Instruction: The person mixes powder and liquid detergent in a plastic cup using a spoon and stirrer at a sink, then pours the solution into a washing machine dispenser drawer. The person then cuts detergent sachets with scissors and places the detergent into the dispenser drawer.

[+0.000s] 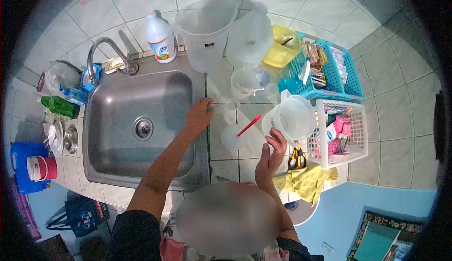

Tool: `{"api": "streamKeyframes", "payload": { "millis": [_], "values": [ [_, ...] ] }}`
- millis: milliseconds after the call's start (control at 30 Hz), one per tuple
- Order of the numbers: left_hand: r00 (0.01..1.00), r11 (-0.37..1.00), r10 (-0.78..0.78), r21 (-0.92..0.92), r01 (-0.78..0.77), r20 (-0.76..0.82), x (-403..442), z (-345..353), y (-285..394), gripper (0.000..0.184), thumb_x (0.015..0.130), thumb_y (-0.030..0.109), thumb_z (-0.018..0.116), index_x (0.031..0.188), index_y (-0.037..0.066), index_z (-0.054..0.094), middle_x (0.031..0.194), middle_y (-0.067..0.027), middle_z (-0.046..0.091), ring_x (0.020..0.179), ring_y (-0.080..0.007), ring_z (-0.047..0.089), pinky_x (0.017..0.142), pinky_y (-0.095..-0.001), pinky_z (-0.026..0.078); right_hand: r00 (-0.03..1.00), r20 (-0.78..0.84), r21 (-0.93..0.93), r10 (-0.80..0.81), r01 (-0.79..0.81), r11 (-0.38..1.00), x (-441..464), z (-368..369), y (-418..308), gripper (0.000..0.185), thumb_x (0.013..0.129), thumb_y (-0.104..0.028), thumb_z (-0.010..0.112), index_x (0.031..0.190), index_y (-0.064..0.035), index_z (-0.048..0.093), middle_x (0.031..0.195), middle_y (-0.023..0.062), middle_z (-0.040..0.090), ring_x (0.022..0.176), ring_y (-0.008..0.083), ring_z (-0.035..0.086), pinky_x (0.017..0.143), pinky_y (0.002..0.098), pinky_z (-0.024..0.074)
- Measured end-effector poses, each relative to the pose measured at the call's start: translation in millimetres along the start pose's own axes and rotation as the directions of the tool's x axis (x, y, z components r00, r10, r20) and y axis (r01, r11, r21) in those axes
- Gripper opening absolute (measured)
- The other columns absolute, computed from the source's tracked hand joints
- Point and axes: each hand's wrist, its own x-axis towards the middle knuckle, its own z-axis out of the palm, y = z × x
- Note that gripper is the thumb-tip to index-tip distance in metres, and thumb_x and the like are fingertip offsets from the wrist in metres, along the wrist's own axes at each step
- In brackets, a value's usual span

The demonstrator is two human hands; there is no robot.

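My left hand [200, 113] rests on the right rim of the steel sink [141, 96], fingers loosely bent and holding nothing that I can see. To the right, my right hand [271, 157] is raised with thumb and fingers apart. Its fingertips are close to a translucent plastic pitcher [294, 117]; whether they touch it I cannot tell. Between the hands, a slim red-handled tool [249, 125] leans across a round clear container [233, 137]. Black-and-yellow scissors [296, 159] and a crumpled yellow cloth [310, 181] lie right of my right hand.
Behind stand a white bottle [160, 40], a large clear pitcher [205, 30], a small clear cup [245, 84] and a yellow container [282, 49]. Blue baskets [308, 91] and a white basket [358, 141] line the right side. A curved faucet [101, 47] overhangs the sink.
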Motion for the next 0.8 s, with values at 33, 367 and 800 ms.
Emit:
{"api": "streamKeyframes", "payload": {
  "millis": [33, 367, 800],
  "values": [
    [0.999, 0.999, -0.002, 0.034, 0.0, 0.046, 3, 2, -1, 0.032, 0.082, 0.015, 0.056, 0.112, 0.005, 0.052, 0.108, -0.0139, 0.054, 0.098, -0.0298, 0.054, 0.086, -0.0394, 0.043, 1.0, 0.012, 0.09, 0.014, -0.015, 0.996, 8, -2, -12, 0.017, 0.084, 0.002, 0.049, 0.099, -0.0021, 0.055, 0.117, 0.0187, 0.05, 0.108, 0.0308, 0.049, 0.092, 0.0393, 0.0384],
    [0.962, 0.971, 0.05, -0.211, -0.109, -0.267, 35, -9, -2, 0.033, 0.083, 0.019, 0.06, 0.11, 0.002, 0.051, 0.104, -0.0137, 0.056, 0.098, -0.0271, 0.055, 0.087, -0.037, 0.043, 0.585, 0.327, 0.664, -0.742, 0.416, 0.621, 83, -58, -166, 0.019, 0.079, -0.002, 0.054, 0.098, -0.0017, 0.055, 0.108, 0.0172, 0.054, 0.096, 0.0264, 0.056, 0.08, 0.0339, 0.0457],
    [0.915, 0.704, -0.092, -0.676, -0.22, -0.393, 97, -63, 9, 0.056, 0.092, 0.045, 0.041, 0.125, -0.001, 0.042, 0.126, -0.0122, 0.043, 0.118, -0.0237, 0.04, 0.1, -0.0371, 0.028, 0.494, 0.852, -0.208, -0.172, 0.622, 0.755, 105, 116, -56, 0.024, 0.075, -0.008, 0.059, 0.099, -0.0074, 0.059, 0.097, 0.0112, 0.056, 0.096, 0.0279, 0.055, 0.078, 0.0394, 0.0496]
  ]
}}
